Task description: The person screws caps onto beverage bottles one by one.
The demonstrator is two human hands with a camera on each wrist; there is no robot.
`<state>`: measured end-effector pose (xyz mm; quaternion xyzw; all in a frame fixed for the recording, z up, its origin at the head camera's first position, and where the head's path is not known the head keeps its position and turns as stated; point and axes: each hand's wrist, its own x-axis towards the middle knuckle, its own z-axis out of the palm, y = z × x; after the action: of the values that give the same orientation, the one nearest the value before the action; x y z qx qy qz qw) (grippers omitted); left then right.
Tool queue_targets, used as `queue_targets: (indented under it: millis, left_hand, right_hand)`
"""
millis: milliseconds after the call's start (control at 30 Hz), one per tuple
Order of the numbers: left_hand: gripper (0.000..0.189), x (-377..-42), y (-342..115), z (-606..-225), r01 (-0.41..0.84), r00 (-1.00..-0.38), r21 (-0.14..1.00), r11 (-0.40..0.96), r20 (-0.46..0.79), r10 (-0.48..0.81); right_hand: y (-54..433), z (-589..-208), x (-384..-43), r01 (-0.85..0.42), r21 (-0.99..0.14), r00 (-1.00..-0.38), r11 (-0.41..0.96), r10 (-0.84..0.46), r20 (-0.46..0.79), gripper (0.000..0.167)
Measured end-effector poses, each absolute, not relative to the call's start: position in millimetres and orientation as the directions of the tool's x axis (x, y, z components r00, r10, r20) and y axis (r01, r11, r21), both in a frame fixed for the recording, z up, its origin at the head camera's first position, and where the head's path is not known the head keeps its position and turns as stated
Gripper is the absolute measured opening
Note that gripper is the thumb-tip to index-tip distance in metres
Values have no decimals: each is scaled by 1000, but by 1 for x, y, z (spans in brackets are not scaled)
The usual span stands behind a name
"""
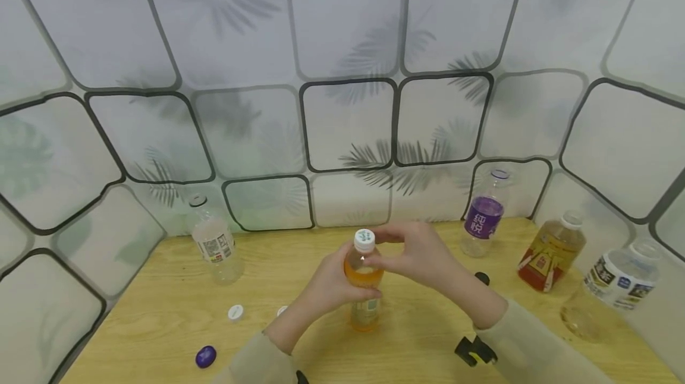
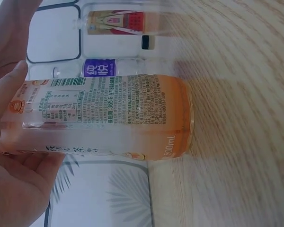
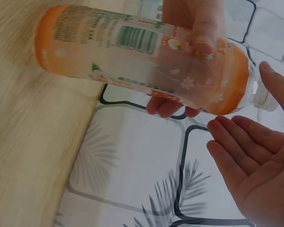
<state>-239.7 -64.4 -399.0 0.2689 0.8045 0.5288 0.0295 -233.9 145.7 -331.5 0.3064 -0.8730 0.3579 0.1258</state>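
My left hand [image 1: 330, 286] grips an orange-labelled drink bottle [image 1: 366, 312] round its middle, its thumb across the front. The bottle stands upright, its base close to the table, and a white cap [image 1: 364, 240] sits on its mouth. Beside the bottle's neck is my right hand [image 1: 420, 254], thumb and fingers spread on either side of the cap. In the right wrist view the fingers [image 3: 241, 146] of that hand lie extended below the neck, with a gap between them and the cap. The left wrist view shows the label's small print and a 500mL mark near the base.
A clear bottle [image 1: 216, 247] stands at the left. Towards the right are a purple-labelled bottle [image 1: 483, 217], a yellow-and-red-labelled bottle [image 1: 551, 251] and a wide clear bottle [image 1: 612, 289]. Loose on the table [image 1: 160, 312] lie a white cap [image 1: 235, 312], a purple cap [image 1: 206, 356] and a black cap [image 1: 482, 278].
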Motion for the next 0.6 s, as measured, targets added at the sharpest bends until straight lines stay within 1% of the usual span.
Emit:
queue_targets:
  millis: [133,233,333,600]
  left_hand:
    - [85,-240,-65,-398,419,-850,852,313,247,465]
    - [84,-240,-65,-396,426,-852,840,337,247,462]
    - [83,-239,-66,-395,423,-856,837,349,243,456]
    - [83,-238,-69,-392,423,-859,824,376,233,456]
  right_hand:
    - [150,-340,-234,-628,-552,-777,549,-486,401,49]
    - [151,-346,-233,-649,-551,-758,525,-515,401,51]
    - [151,-351,-231,-654,-542,-752,527,-526,397,51]
    - [151,-362,-228,-631,-543,-772,554,-519,366,50]
